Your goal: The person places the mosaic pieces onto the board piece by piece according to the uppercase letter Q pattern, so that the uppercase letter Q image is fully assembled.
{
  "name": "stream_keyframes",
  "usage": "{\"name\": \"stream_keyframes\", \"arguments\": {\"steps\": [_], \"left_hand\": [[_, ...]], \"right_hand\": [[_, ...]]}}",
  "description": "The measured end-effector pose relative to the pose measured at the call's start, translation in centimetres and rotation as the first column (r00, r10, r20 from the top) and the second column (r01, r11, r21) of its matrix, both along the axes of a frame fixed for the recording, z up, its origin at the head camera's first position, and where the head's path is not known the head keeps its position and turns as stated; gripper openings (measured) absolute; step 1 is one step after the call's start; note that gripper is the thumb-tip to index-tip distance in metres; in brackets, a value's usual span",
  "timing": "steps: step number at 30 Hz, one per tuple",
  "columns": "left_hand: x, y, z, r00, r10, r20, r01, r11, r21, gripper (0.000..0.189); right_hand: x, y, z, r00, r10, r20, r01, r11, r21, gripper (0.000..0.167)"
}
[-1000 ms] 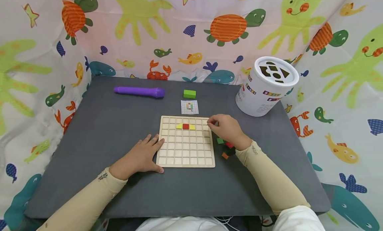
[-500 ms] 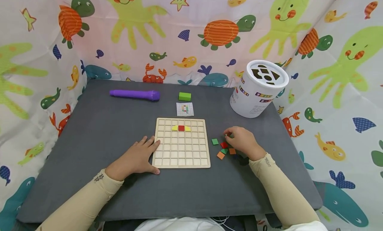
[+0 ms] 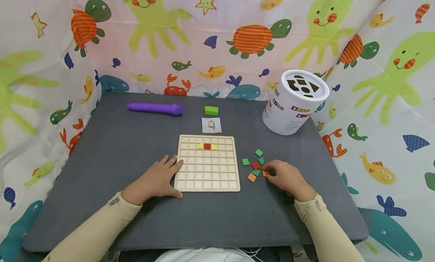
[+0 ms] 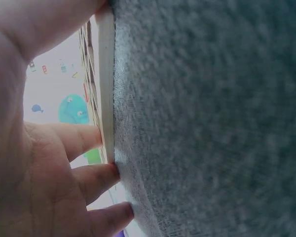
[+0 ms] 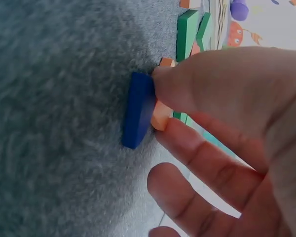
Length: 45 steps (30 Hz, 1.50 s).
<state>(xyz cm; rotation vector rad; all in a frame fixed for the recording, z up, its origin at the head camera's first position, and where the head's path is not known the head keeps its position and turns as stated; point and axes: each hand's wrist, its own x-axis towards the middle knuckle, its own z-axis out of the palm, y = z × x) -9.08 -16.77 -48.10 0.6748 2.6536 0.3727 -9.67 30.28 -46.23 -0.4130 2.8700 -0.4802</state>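
Note:
My left hand (image 3: 156,179) rests with spread fingers along the left edge of the wooden grid board (image 3: 207,175). In the left wrist view its fingertips touch the board's side (image 4: 106,89). On the board's upper rows, a red square tile (image 3: 207,146) lies between two yellow tiles. Right of the board, my right hand (image 3: 287,177) pinches an orange tile (image 5: 161,112) between thumb and finger at table level. A blue tile (image 5: 139,111) lies right beside it. Nearby are green tiles (image 3: 245,162), a red tile (image 3: 255,165) and another orange tile (image 3: 252,177).
Behind the board lie a small pattern card (image 3: 211,125) and a green block (image 3: 211,111). A purple microphone-shaped stick (image 3: 155,108) is at the back left. At the back right stands a white tub (image 3: 293,103) with a shape-hole lid. A printed sea-animal curtain (image 3: 251,13) surrounds the grey table.
My right hand has moved from the board's upper right edge to the loose tiles. A green tile it held lies on the table, and it now pinches an orange one. The left hand stays put.

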Motion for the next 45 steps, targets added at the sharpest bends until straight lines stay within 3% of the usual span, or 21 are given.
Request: {"name": "stream_keyframes", "arguments": {"steps": [4, 9, 17, 27, 33, 45], "left_hand": [[0.1, -0.2, 0.1, 1.000, 0.002, -0.013, -0.002, 1.000, 0.011, 0.124], [0.2, -0.2, 0.2, 1.000, 0.004, -0.020, -0.004, 1.000, 0.020, 0.123], [0.6, -0.3, 0.3, 1.000, 0.005, -0.020, -0.004, 0.999, 0.036, 0.122], [0.6, -0.3, 0.1, 1.000, 0.005, -0.010, -0.004, 1.000, 0.023, 0.123], [0.8, -0.4, 0.5, 1.000, 0.021, -0.006, -0.020, 0.999, 0.036, 0.123], [0.7, -0.4, 0.4, 1.000, 0.021, -0.012, -0.021, 1.000, 0.020, 0.123]], "right_hand": [[0.1, 0.1, 0.0, 0.999, -0.027, -0.018, 0.027, 1.000, 0.010, 0.019], [0.2, -0.8, 0.1, 0.994, -0.015, -0.107, 0.014, 1.000, -0.009, 0.020], [0.2, -4.8, -0.2, 0.974, 0.109, -0.201, -0.122, 0.991, -0.054, 0.014], [-0.1, -8.9, -1.8, 0.913, 0.263, -0.311, -0.276, 0.961, 0.004, 0.008], [-0.8, -11.0, -1.6, 0.903, 0.313, -0.296, -0.334, 0.942, -0.023, 0.010], [-2.0, -14.7, -0.9, 0.887, 0.387, -0.253, -0.388, 0.920, 0.046, 0.007]]}}
